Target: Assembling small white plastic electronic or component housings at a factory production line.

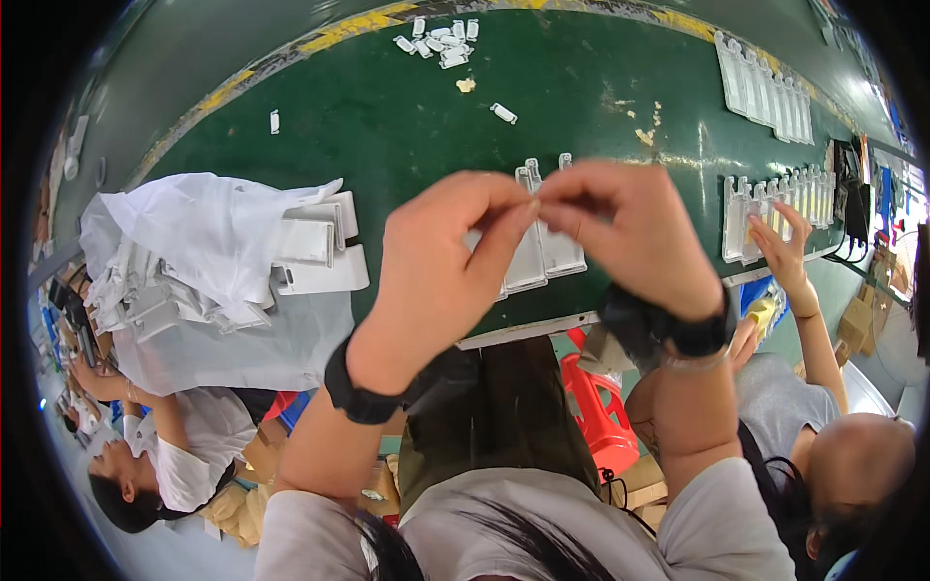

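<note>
Hands meet over pale trays near table edge, room beyond.

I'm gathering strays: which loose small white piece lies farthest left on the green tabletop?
The lone piece beyond the translucent plastic sheet; the others lie farther right, most in a pile, one singly.

On the table, a bag lies at left, loose parts (mostly heaped) at top, casings at centre.

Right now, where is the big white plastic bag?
In the head view, the white plastic bag lies on the green table, left of your left hand, partly over white parts.
</note>
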`<state>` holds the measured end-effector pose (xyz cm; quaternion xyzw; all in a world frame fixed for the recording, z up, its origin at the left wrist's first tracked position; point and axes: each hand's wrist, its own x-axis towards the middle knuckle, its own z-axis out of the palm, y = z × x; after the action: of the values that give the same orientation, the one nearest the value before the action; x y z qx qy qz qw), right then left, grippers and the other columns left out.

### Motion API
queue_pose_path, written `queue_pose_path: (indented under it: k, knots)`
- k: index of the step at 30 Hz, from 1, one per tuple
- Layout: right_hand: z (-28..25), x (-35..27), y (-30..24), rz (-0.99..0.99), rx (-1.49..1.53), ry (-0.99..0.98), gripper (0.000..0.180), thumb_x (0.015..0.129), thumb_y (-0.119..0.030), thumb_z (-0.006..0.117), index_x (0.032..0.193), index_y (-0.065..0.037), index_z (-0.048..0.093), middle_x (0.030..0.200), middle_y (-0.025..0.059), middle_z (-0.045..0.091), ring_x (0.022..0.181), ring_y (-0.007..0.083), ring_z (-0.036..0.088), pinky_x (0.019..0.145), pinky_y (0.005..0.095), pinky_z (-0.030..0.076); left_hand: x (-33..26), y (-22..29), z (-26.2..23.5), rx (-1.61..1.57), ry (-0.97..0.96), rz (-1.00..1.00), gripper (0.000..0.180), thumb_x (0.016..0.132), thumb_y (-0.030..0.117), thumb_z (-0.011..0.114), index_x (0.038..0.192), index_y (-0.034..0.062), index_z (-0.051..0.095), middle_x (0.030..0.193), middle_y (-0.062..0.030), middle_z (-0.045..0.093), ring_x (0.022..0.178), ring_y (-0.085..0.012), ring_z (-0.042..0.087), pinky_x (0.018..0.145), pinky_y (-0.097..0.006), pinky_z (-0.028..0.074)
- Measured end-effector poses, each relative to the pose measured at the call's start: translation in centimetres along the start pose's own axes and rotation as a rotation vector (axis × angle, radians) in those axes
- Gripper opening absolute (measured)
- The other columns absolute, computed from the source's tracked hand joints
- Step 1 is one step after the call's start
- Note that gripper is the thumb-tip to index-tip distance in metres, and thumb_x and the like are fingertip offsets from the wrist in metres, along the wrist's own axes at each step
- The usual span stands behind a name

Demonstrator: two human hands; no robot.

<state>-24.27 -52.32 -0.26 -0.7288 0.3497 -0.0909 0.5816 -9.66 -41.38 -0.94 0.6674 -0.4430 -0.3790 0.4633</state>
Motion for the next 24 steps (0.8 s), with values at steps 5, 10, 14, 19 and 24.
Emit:
queue_pose_path:
  k: [5,10,14,19,24]
  knots:
    - [3.4,-4.3,1.7,-0.102,-0.071,0.247,0.012,0.079,0.0,0.067,0.091,-0.001,0.066,0.085,0.0111,0.066,0.074,0.0234,0.064,0.065,0.0296,0.051,-2.1,-0.5,1.4,-0.199,-0.036,-0.367,0.012,0.087,0.008,0.064,0.094,-0.0023,0.064,0.078,-0.0052,0.065,0.07,-0.01,0.063,0.064,-0.024,0.05]
    - [4.5,-5.2,3.1,-0.258,-0.275,0.37,0.022,0.073,0.003,0.067,0.093,-0.006,0.066,0.088,0.0081,0.066,0.076,0.0242,0.063,0.063,0.0327,0.052,-2.7,-1.0,2.2,-0.589,-0.044,-0.675,0.017,0.092,0.012,0.061,0.097,-0.0037,0.064,0.082,-0.0046,0.066,0.074,-0.0108,0.065,0.068,-0.022,0.053]
    - [3.9,-4.8,3.8,-0.301,-0.436,0.416,0.025,0.068,0.005,0.067,0.09,-0.006,0.067,0.085,0.0058,0.061,0.076,0.0233,0.059,0.064,0.0321,0.049,-2.4,-1.1,2.9,-0.657,-0.031,-0.667,0.018,0.092,0.012,0.06,0.1,-0.0039,0.064,0.087,-0.0068,0.067,0.076,-0.0123,0.065,0.07,-0.024,0.054]
    - [1.8,-2.9,4.8,-0.266,-0.544,0.448,0.022,0.065,0.003,0.068,0.085,-0.007,0.068,0.081,0.0042,0.058,0.077,0.0235,0.056,0.064,0.0319,0.048,-3.1,-2.0,3.8,0.144,-0.015,-0.049,0.018,0.089,0.011,0.063,0.102,-0.0017,0.063,0.086,-0.0115,0.067,0.071,-0.013,0.065,0.064,-0.026,0.051]
    - [2.4,-3.5,2.9,-0.325,-0.533,0.383,0.022,0.066,0.001,0.071,0.086,-0.007,0.068,0.085,0.005,0.061,0.075,0.024,0.059,0.065,0.032,0.049,-2.3,-1.2,4.2,-0.33,0.006,-0.414,0.019,0.093,0.016,0.061,0.099,-0.0011,0.063,0.075,-0.0054,0.065,0.065,-0.0107,0.06,0.06,-0.024,0.05]
